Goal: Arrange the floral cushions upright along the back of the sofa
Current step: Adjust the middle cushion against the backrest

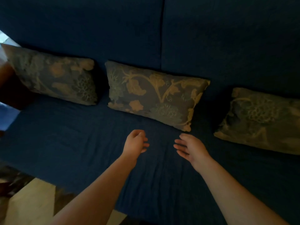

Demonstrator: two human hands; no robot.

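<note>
1. Three floral cushions lean against the backrest of the dark blue sofa (227, 46): the left cushion (52, 75), the middle cushion (155, 95) and the right cushion (263, 120), each apart from the next.
2. The left hand (135, 142) and right hand (190, 147) hover over the bare seat, just before the middle cushion, fingers loosely spread and holding nothing.
3. Pale floor (32, 205) shows at the lower left.

Open sofa seat (73, 143) is left bare from 6 to 9 o'clock. The backrest is blocked by three floral cushions: left cushion (53, 75) at 10, middle cushion (155, 96) at 12, right cushion (263, 120) at 2. Narrow gaps are left between them.
</note>
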